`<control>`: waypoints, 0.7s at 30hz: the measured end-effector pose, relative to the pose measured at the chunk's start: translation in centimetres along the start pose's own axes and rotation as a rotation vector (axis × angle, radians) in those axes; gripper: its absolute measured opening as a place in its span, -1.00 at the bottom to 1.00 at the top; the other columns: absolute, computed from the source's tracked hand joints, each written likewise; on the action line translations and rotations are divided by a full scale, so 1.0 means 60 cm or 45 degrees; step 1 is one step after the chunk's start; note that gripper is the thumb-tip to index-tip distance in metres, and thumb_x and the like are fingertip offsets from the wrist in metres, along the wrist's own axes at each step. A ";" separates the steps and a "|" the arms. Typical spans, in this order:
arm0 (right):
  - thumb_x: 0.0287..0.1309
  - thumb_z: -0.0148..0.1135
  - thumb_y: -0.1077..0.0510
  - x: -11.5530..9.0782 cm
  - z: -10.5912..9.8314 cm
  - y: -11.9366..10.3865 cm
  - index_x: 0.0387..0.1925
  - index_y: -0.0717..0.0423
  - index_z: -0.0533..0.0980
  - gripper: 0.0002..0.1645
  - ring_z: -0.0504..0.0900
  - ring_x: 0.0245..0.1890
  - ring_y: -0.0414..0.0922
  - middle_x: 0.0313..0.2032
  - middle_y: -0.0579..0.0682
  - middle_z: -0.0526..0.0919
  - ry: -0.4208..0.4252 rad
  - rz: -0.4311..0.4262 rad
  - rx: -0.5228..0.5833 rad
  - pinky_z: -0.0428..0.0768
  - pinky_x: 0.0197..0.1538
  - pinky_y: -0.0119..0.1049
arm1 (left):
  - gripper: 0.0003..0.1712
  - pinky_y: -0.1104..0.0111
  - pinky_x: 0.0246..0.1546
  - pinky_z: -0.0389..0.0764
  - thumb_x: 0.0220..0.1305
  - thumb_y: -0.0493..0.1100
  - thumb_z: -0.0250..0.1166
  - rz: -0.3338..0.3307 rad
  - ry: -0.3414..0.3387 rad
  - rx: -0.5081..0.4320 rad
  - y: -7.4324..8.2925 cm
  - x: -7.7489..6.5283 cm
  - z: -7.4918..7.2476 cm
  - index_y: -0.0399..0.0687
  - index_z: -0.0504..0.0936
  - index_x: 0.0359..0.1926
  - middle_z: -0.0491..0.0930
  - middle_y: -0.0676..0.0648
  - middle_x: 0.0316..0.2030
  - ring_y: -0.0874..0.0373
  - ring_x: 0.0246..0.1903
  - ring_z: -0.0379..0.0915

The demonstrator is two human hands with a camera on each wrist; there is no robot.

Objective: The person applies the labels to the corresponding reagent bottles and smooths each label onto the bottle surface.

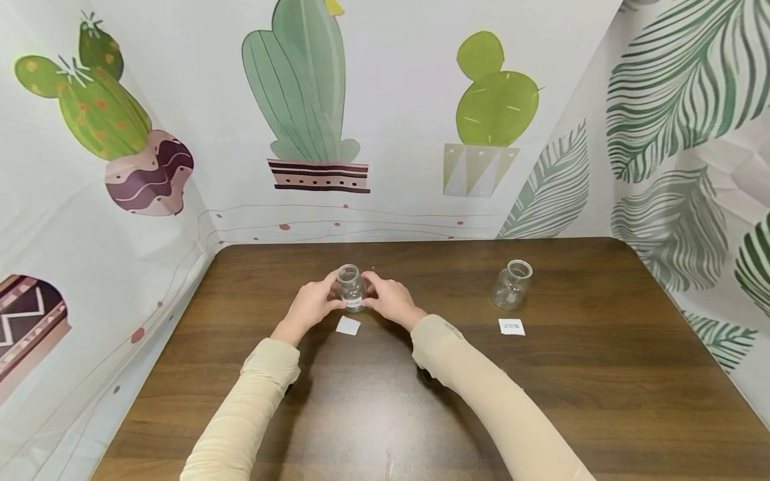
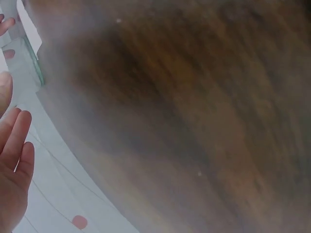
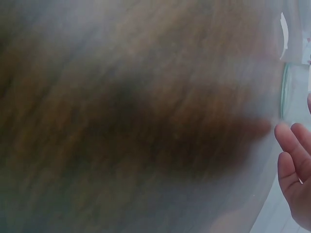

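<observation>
A clear glass jar [image 1: 351, 284] stands upright on the table, a small white label [image 1: 353, 302] with dark writing low on its front. From one side my left hand [image 1: 311, 305] grips it, thumb by the label's left end. Opposite, my right hand [image 1: 392, 300] holds the jar with its thumb at the label's right end. Fingers of both hands reach round the sides and are partly hidden. Both wrist views catch only part of the glass at the edge. A blank white paper slip [image 1: 348, 325] lies just in front of the jar.
To the right stands a second glass jar [image 1: 512, 286], open at the top. In front of it lies a white paper [image 1: 512, 327] with handwritten characters. The brown wooden table [image 1: 385, 394] ends at a wall covering [image 1: 397, 133] printed with cacti and leaves.
</observation>
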State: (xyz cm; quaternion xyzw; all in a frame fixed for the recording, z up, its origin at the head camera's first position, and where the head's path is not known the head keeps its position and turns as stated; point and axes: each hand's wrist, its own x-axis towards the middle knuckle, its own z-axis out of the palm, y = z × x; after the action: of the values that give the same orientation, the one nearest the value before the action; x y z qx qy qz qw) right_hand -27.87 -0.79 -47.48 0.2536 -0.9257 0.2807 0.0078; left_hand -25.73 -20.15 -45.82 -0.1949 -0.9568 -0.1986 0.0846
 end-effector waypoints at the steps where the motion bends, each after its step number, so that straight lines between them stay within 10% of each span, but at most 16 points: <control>1: -0.08 0.27 -0.03 0.000 0.001 -0.001 0.10 -0.10 0.25 -0.33 0.62 -0.31 -0.11 -0.27 -0.10 0.65 0.002 -0.001 -0.017 0.51 -0.32 -0.21 | -0.21 0.20 -0.32 0.52 -0.15 -0.10 0.39 0.005 0.004 0.015 0.000 0.000 0.002 0.00 0.25 0.16 0.65 -0.11 -0.41 0.08 -0.39 0.59; 21: 0.11 -0.09 -0.30 -0.006 -0.005 -0.006 0.21 -0.03 0.17 -0.29 0.60 -0.21 -0.10 -0.17 -0.02 0.61 -0.069 0.101 0.097 0.53 -0.26 -0.21 | -0.20 0.11 -0.27 0.49 0.06 0.22 0.14 -0.134 -0.053 -0.020 0.006 -0.001 0.010 0.06 0.10 0.26 0.62 -0.13 -0.29 -0.02 -0.28 0.55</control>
State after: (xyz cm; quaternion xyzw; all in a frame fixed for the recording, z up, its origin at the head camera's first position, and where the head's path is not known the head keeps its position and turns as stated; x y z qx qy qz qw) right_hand -27.41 -0.72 -47.11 0.2242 -0.9235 0.3088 -0.0380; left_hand -25.58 -19.62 -46.24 -0.1491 -0.9656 -0.2062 0.0528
